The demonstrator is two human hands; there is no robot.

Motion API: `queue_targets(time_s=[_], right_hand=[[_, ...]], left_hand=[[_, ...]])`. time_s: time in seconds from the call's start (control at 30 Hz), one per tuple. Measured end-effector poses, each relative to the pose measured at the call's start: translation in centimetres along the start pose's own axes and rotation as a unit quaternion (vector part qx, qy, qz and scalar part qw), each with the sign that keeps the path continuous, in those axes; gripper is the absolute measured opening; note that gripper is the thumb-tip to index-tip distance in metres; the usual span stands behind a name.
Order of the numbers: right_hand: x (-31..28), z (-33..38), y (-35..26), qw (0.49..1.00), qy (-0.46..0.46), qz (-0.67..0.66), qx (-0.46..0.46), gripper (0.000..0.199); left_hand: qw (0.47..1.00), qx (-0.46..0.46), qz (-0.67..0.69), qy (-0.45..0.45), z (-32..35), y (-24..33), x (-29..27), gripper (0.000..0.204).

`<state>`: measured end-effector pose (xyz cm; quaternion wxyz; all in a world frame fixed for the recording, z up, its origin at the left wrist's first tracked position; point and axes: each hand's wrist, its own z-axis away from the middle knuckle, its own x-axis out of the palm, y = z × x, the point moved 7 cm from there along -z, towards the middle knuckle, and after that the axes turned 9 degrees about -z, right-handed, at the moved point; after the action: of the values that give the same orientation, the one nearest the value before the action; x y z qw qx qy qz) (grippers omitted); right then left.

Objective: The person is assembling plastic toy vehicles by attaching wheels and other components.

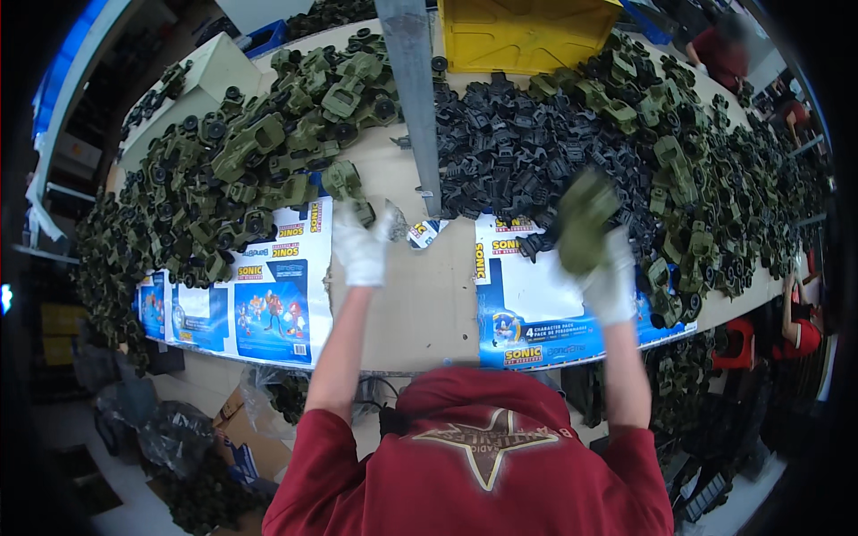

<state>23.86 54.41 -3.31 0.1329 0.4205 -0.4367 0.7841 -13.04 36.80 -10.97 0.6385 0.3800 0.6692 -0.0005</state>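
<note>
Both my hands wear white gloves and reach out over the table. My left hand (362,250) is at the near end of an olive-green toy military vehicle (341,181), at the inner edge of the left pile. Its thumb stands apart from the toy, and its fingertips are slightly blurred. My right hand (608,281) grips another olive-green toy vehicle (586,223), smeared by motion, above the near edge of a heap of black plastic parts (527,147). My right fingers are partly hidden by that toy.
Green toy vehicles pile up at left (250,147) and right (684,170). A grey metal post (409,98) rises between them. Printed cardboard sheets (273,313) lie along the near edge. A yellow crate (527,36) stands behind the parts. Other people (719,54) are at far right.
</note>
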Motion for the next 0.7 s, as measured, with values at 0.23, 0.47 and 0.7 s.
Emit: queue_targets(time_s=[0.23, 0.47, 0.7], right_hand=[[1.1, -7.4, -6.2, 0.892, -0.03, 0.424, -0.153, 0.037], [-7.5, -9.4, 9.1, 0.561, 0.136, 0.817, 0.006, 0.067], [-9.0, -7.7, 9.7, 0.648, 0.078, 0.743, -0.145, 0.013]], left_hand=[[0.987, -0.11, 0.058, -0.099, -7.7, -8.7, 4.0, 0.085], [0.946, -0.059, 0.132, -0.291, 4.3, -7.1, 3.2, 0.057], [0.889, -0.191, 0.239, -0.341, 10.7, -6.9, 3.5, 0.064]])
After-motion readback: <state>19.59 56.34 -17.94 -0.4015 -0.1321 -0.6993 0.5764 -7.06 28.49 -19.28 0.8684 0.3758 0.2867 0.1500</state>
